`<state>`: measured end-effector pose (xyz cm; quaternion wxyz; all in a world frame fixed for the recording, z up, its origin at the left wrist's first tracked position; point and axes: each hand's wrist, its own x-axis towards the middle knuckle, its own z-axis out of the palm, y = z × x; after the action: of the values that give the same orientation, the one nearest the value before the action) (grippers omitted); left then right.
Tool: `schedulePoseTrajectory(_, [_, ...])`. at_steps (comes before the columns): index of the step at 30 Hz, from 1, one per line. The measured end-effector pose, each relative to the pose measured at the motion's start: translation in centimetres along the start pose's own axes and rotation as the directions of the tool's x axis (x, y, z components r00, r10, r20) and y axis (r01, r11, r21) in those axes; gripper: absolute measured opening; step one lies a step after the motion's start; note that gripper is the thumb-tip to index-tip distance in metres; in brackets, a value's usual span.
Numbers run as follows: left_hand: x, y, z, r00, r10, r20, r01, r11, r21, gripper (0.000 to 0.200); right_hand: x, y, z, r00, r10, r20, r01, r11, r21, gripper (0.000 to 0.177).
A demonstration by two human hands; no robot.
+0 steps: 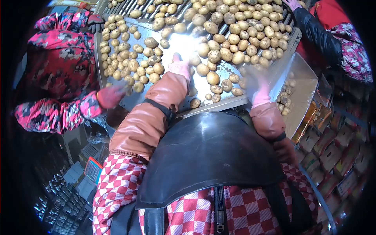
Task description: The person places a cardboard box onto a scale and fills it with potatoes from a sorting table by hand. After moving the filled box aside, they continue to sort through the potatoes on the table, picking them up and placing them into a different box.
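My left hand, in a pink glove, reaches over the metal sorting table among potatoes, in a bright glare that hides its fingertips. A brown sleeve covers that forearm. At the table's right front edge is my right hand, smeared by motion, so its fingers cannot be made out. Potatoes lie between my two hands. A dense pile of potatoes covers the far right part, and smaller potatoes are gathered on the left.
At the left stands a person in a camouflage jacket, one gloved hand near the table's left corner. Another person's dark sleeve reaches in from the upper right. An open box holding potatoes stands at the right, with stacked cartons below.
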<state>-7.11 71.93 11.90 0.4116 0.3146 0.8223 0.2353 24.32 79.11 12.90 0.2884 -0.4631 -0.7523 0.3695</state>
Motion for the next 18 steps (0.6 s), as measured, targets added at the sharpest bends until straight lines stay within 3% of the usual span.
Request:
schedulePoseTrajectory(1, [0.7, -1.0, 0.1, 1.0, -0.006, -0.013, 0.006, 1.0, -0.01, 0.044, 1.2, -2.2, -0.2, 0.996, -0.033, 0.086, 0.041, 0.995, -0.09, 0.033])
schedulePoseTrajectory(2, [1.7, -2.4, 0.4, 0.999, 0.04, -0.028, -0.037, 0.995, 0.095, 0.044, 2.5, -4.6, -0.2, 0.983, -0.062, 0.174, 0.093, 0.979, -0.18, 0.034])
schedulePoseTrajectory(3, [2.2, -3.5, 0.5, 0.996, 0.082, -0.038, -0.073, 0.978, 0.197, 0.043, 2.9, -4.8, 0.6, 0.976, -0.136, 0.171, 0.171, 0.962, -0.213, 0.035])
schedulePoseTrajectory(4, [0.2, -2.2, -0.5, 0.996, 0.069, -0.054, -0.058, 0.982, 0.179, 0.043, 3.5, -5.2, 1.1, 0.962, -0.215, 0.171, 0.239, 0.961, -0.137, 0.036])
schedulePoseTrajectory(6, [-5.1, -0.4, -2.6, 0.928, 0.364, -0.082, -0.28, 0.824, 0.493, 0.042, 4.4, -5.2, 2.6, 0.948, -0.246, 0.201, 0.265, 0.962, -0.073, 0.036])
schedulePoseTrajectory(8, [-9.4, -3.0, -5.0, 0.867, 0.471, -0.164, -0.367, 0.825, 0.429, 0.045, 5.1, -6.5, 3.8, 0.901, -0.255, 0.35, 0.29, 0.956, -0.05, 0.034])
schedulePoseTrajectory(10, [-13.7, -6.5, -8.1, 0.912, 0.278, -0.301, -0.319, 0.943, -0.096, 0.047, 5.0, -7.9, 5.7, 0.799, -0.352, 0.486, 0.343, 0.933, 0.112, 0.031])
schedulePoseTrajectory(12, [-17.8, -9.8, -11.9, 0.848, 0.282, -0.449, -0.128, 0.931, 0.342, 0.047, 5.0, -12.1, 7.1, 0.637, -0.302, 0.709, 0.444, 0.896, -0.018, 0.034])
schedulePoseTrajectory(13, [-19.0, -12.0, -13.6, 0.857, 0.107, -0.503, 0.037, 0.963, 0.268, 0.053, 5.0, -11.4, 8.8, 0.542, -0.344, 0.767, 0.484, 0.874, 0.051, 0.04])
schedulePoseTrajectory(14, [-20.0, -13.7, -14.7, 0.837, -0.07, -0.543, 0.2, 0.963, 0.183, 0.059, 4.8, -13.1, 9.6, 0.452, -0.216, 0.865, 0.511, 0.858, -0.053, 0.04])
schedulePoseTrajectory(16, [-20.9, -13.7, -15.7, 0.806, -0.395, -0.441, 0.429, 0.903, -0.026, 0.076, 4.2, -15.2, 11.7, 0.371, 0.03, 0.928, 0.53, 0.814, -0.239, 0.043])
schedulePoseTrajectory(17, [-20.7, -13.4, -15.7, 0.852, -0.417, -0.317, 0.512, 0.791, 0.335, 0.085, 4.0, -14.5, 12.8, 0.362, 0.023, 0.932, 0.54, 0.81, -0.23, 0.043])
schedulePoseTrajectory(18, [-20.7, -13.9, -14.3, 0.857, -0.38, -0.349, 0.488, 0.815, 0.312, 0.075, 3.5, -13.4, 14.3, 0.335, 0.076, 0.939, 0.585, 0.765, -0.27, 0.044])
